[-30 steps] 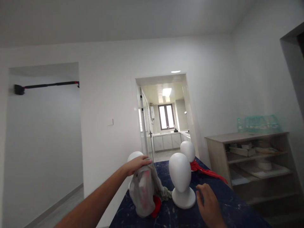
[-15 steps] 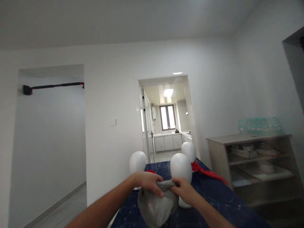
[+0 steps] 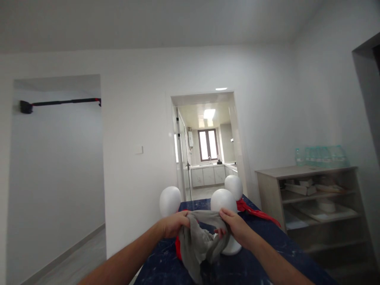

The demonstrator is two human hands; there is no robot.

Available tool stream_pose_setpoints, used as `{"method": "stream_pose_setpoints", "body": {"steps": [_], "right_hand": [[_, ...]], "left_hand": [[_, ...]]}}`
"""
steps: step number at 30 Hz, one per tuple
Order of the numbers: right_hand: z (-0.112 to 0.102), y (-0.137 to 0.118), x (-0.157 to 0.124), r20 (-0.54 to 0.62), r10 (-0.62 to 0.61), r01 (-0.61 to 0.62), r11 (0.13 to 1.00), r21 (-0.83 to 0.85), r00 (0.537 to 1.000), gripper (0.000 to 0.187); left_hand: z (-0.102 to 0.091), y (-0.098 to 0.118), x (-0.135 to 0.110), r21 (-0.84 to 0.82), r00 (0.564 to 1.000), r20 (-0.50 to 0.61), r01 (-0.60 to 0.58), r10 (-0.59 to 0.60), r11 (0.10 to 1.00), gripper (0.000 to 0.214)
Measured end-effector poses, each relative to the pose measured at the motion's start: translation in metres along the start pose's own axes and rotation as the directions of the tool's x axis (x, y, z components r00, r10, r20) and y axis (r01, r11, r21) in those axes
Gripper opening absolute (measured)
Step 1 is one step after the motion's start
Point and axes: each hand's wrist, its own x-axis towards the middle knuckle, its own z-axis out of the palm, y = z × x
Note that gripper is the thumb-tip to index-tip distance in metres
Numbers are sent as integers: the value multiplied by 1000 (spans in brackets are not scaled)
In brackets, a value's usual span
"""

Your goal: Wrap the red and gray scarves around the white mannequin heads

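A thin grey cloth (image 3: 192, 239) is stretched between my hands, its upper edge pulled taut and the rest hanging in loose folds around an opening. My left hand (image 3: 175, 225) pinches its left rim. On the right side, my right hand (image 3: 239, 227) grips the rim between thumb and fingers, with some fingertips inside the opening. Just behind the cloth stands a white, smooth head form (image 3: 223, 200), its base partly hidden. Another white head form (image 3: 170, 201) stands behind my left hand. Red fabric (image 3: 178, 249) shows beside the grey cloth, mostly covered.
All this is above a dark blue marbled table (image 3: 255, 257). At its far right stands a third white head form (image 3: 233, 187) with a red cloth (image 3: 258, 215) trailing from it. A wooden shelf unit (image 3: 268, 196) with plastic bottles (image 3: 323, 156) is to the right; a doorway opens ahead.
The grey cloth went from a gathered, bag-like bundle to a spread loop. My hands moved apart, and the view shifted slightly. Red fabric now shows lower left of the cloth.
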Motion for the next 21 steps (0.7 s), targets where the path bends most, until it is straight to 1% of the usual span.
{"method": "stream_pose_setpoints", "body": {"steps": [2, 4, 5, 6, 8, 10, 12, 14, 16, 17, 18, 19, 21], "right_hand": [[0, -5, -2, 2, 13, -13, 999, 45, 1000, 48], [-1, -11, -5, 64, 59, -61, 998, 22, 996, 48], [-2, -15, -5, 103, 87, -87, 996, -7, 991, 47], [-3, -19, -6, 135, 114, -110, 993, -35, 984, 47], [-5, -26, -7, 156, 138, -130, 990, -57, 978, 47], [-6, -31, -7, 134, 121, -119, 993, -21, 984, 47], [-7, -33, -8, 103, 85, -89, 995, 39, 991, 44], [-10, -30, -10, 99, 70, -79, 993, 91, 993, 42], [-14, -22, -14, 130, 100, -114, 987, 111, 986, 41], [-15, -17, -17, 160, 127, -144, 985, 100, 979, 42], [-15, -11, -20, 202, 156, -175, 981, 79, 967, 42], [-13, -5, -23, 253, 182, -203, 978, 57, 950, 44], [-4, 6, -31, 366, 194, -224, 974, 42, 910, 52]], "left_hand": [[2, -7, 1, -148, 1000, -18, 10, -13, 989, 25], [3, -10, 2, -209, 998, 44, 51, -43, 977, 28], [3, -11, 2, -194, 993, 95, 82, -64, 978, 31], [3, -11, 2, -148, 985, 146, 115, -93, 982, 35], [2, -9, 1, 4, 957, 222, 193, -189, 981, 44], [4, -7, 0, 136, 922, 266, 252, -280, 958, 51], [9, -8, -2, 182, 893, 324, 266, -313, 947, 55], [18, -11, -4, 137, 866, 421, 232, -269, 963, 62], [30, -15, -4, 68, 821, 525, 221, -223, 973, 69], [36, -17, -4, 48, 803, 556, 227, -215, 973, 69], [42, -17, -3, 34, 801, 564, 224, -203, 974, 67], [47, -16, -1, 16, 816, 550, 201, -176, 979, 61], [57, -8, 5, -50, 880, 470, 106, -71, 993, 46]]}}
